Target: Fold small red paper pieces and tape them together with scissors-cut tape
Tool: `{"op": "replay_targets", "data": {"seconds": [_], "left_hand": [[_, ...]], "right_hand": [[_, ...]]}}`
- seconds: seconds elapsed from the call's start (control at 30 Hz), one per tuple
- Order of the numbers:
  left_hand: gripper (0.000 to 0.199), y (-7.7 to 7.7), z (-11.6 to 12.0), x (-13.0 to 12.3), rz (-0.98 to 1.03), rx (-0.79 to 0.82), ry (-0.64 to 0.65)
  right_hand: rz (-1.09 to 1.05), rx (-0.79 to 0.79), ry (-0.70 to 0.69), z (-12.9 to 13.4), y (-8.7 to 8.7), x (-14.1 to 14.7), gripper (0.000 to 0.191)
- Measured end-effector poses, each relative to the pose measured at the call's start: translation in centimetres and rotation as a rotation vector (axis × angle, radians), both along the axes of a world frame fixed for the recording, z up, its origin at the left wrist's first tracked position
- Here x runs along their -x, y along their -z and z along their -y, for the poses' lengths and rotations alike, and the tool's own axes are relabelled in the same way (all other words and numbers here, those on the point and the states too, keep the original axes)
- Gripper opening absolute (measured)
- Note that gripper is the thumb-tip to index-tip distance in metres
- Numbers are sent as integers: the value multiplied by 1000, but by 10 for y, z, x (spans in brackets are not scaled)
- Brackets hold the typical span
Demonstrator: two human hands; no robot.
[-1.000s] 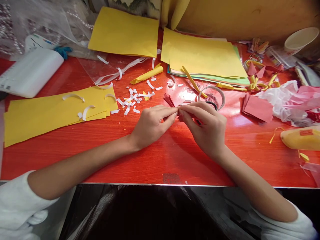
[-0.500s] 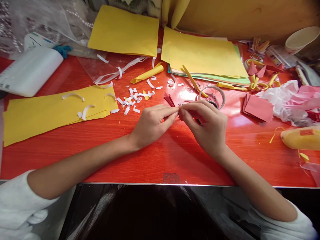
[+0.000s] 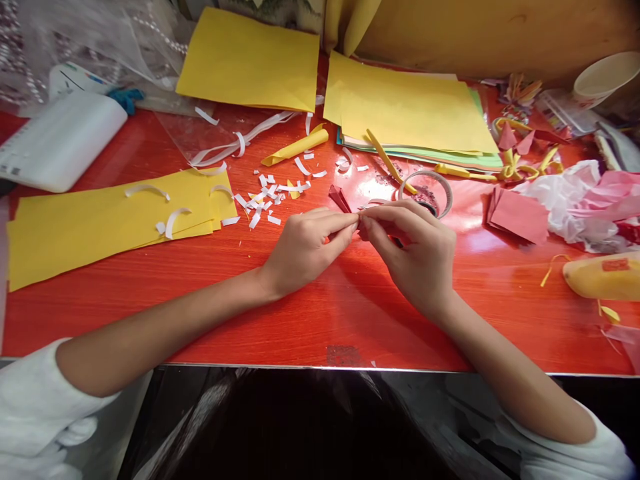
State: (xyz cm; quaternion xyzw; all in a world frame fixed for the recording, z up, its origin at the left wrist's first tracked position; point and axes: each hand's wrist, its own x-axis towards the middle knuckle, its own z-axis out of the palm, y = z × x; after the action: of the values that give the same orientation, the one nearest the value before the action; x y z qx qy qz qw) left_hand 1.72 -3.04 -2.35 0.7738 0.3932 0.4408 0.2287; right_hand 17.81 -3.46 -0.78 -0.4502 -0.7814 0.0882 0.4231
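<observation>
My left hand is closed in a pinch, its thumb and fingertips pressed together over the middle of the red table. Touching it fingertip to fingertip, my right hand pinches from the other side. Whatever is between them is tiny and mostly covered; only a dark reddish bit shows. Just beyond the fingertips lies a folded dark red piece of paper. A roll of tape sits behind my right hand, with a narrow yellow strip next to it. Small white paper scraps are scattered left of the fingers.
Yellow sheets lie at left, more yellow paper and a paper stack at the back. A rolled yellow paper is nearby. At right are pink paper squares, crumpled plastic and a cup.
Both hands keep almost the same pinch and place. The whole view has shifted very slightly; nothing on the table has visibly moved.
</observation>
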Motion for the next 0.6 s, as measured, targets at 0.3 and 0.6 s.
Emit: {"op": "replay_targets", "data": {"seconds": [0.3,0.6], "left_hand": [[20,0,-4,1,106,253,18],[21,-1,-7,3,158,341,41]], "right_hand": [[-28,51,-5,-1,0,0,13],[-31,51,0,-1,1,0,11]]}}
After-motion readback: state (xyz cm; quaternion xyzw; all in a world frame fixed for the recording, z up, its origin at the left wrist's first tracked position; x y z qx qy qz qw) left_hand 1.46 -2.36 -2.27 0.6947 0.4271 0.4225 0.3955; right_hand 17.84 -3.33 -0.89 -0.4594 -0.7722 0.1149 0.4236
